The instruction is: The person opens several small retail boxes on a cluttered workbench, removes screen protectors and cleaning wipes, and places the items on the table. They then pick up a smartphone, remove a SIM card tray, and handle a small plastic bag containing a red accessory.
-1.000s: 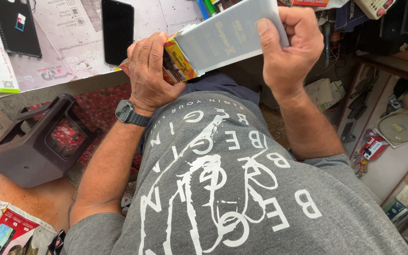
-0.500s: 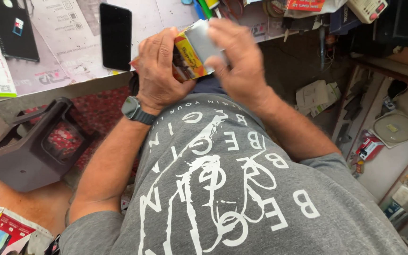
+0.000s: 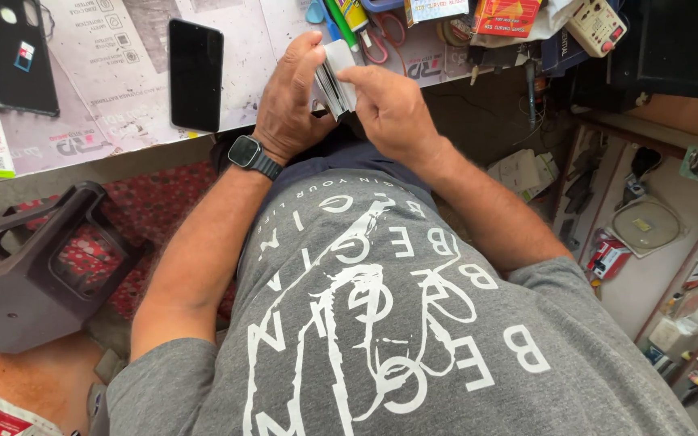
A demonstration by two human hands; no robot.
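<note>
1. The table [image 3: 123, 121], covered in printed paper, is the largest thing at risk. The small flat white box [image 3: 338, 77] is held over the table's near edge rather than over its middle, so a slip sends the box past the edge towards the person's lap or the floor.
2. The dark plastic stool [image 3: 34, 266] stands below the table, left of the box. A dropped box can bounce off it and end up out of easy reach.
3. The black smartphone [image 3: 195, 74] lies flat on the table, left of the box and well apart from it. A sideways jerk of the elbow can knock it towards the edge.
4. The left hand [image 3: 288, 101] grips the box from the left, its grip clamped on the box's side with the fingers wrapped over the top. If that grip loosens while the other hand works, the box turns or falls.
5. The right hand [image 3: 385, 109] presses on the box from the right, its grip closed on the box's edge with the forefinger on top. Too hard a pull can tear the flap or crush the thin card.
6. The scissors [image 3: 377, 36] lie just beyond the box, with pens beside them. A forward push of the box can brush them.
</note>
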